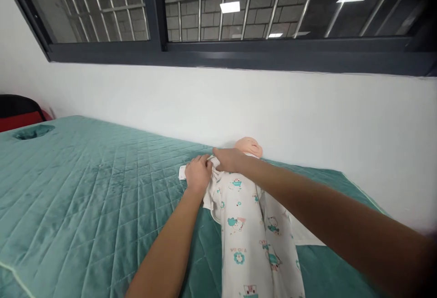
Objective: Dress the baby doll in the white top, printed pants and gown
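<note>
A baby doll lies on its back on a teal quilted bed, head toward the white wall. It wears a white romper printed with small teal cartoon figures. My left hand is closed on the romper's sleeve and shoulder cloth at the doll's left side. My right hand reaches across the doll's chest and pinches the cloth near the collar, right beside my left hand. The doll's arms and the fingertips of both hands are hidden in the fabric.
The bed cover has a round face hole at the far left. A red and black chair stands beyond it. A white wall runs close behind the doll, under a barred dark-framed window.
</note>
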A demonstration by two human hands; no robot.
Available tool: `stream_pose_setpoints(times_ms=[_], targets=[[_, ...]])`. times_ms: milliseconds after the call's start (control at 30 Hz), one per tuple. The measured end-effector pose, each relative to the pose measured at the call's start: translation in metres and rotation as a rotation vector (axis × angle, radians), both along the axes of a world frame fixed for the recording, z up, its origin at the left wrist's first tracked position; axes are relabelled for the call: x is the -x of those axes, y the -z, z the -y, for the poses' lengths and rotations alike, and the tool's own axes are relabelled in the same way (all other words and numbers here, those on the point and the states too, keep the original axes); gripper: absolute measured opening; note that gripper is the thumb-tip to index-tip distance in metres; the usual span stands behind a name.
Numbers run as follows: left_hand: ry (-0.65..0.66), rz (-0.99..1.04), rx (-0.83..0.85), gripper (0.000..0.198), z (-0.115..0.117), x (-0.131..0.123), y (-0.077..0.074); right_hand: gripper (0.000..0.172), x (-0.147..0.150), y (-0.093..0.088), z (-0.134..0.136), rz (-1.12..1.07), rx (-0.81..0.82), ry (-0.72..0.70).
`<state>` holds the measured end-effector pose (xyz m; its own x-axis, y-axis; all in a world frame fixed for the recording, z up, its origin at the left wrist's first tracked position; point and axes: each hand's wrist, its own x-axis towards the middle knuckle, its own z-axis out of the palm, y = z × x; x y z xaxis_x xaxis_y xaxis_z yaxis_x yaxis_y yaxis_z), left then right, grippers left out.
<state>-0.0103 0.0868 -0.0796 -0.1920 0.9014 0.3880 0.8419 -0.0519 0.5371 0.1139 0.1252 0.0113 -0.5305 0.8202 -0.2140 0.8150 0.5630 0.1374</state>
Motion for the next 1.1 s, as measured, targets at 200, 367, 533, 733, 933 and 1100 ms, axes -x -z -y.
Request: stream_pose_setpoints(times_ms=[200,367,533,733,933,1100], targets=[[0.059,0.145,-0.070,0.038,0.008,0.009,0.010,0.029,-0.023,-0.019,0.015,0.004,-0.036,-0.056],[0.053,0.129,0.003,0.038,0.020,0.016,0.015,0.029,-0.036,-0.034,0.028,0.006,-0.078,-0.033],[0.028,0.096,0.050,0.036,0.032,0.018,0.015,0.027,-0.036,-0.045,0.042,0.030,-0.105,-0.002],[0.011,0.061,0.082,0.037,0.039,0.016,0.016,0.025,-0.030,-0.049,0.049,0.026,-0.099,0.028],[0.044,0.055,0.107,0.037,0.037,0.018,0.018,0.026,-0.039,-0.052,0.045,0.012,-0.103,0.058],[0.052,0.048,0.094,0.040,0.039,0.016,0.015,0.028,-0.044,-0.052,0.046,-0.009,-0.117,0.043]])
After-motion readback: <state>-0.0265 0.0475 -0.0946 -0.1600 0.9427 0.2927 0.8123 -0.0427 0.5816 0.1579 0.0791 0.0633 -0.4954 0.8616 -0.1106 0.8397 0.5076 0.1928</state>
